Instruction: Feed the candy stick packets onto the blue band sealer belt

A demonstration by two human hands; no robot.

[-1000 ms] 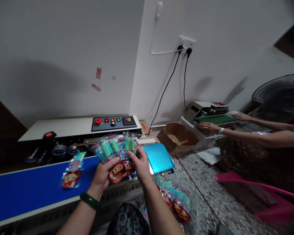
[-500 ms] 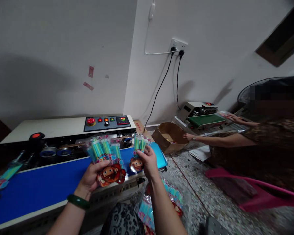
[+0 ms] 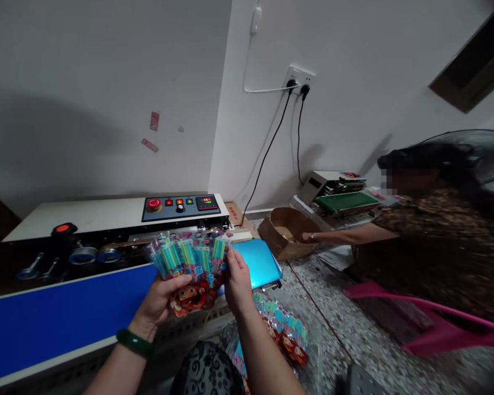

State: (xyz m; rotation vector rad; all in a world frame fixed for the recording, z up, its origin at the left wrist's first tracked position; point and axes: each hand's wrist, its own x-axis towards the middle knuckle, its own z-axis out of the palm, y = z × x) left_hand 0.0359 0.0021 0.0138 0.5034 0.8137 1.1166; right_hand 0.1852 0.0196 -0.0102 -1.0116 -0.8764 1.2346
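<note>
1. Green-and-blue sticks in clear printed packets [image 3: 187, 260] are fanning out at lower centre of the head view; the left hand [image 3: 158, 302] is clamping the fan from below, thumb pressing across the cartoon-face cards.
2. At the fan's right edge the right hand [image 3: 236, 282] is pinching the outermost packet, fingers closed on it.
3. Behind the hands a blue conveyor belt [image 3: 61, 312] is running across the lower left, with the sealing machine's control panel [image 3: 181, 206] sitting above it at centre.
4. Just right of the packets a shiny turquoise plate [image 3: 257, 263] is ending the belt.
5. Below the right forearm, at bottom centre, a clear bag of more packets [image 3: 286, 337] is lying on the speckled floor.
6. At right, another person's hand [image 3: 310, 237] is reaching toward a brown cardboard box [image 3: 286, 233].
7. A green bangle [image 3: 134, 343] is circling the left wrist.
</note>
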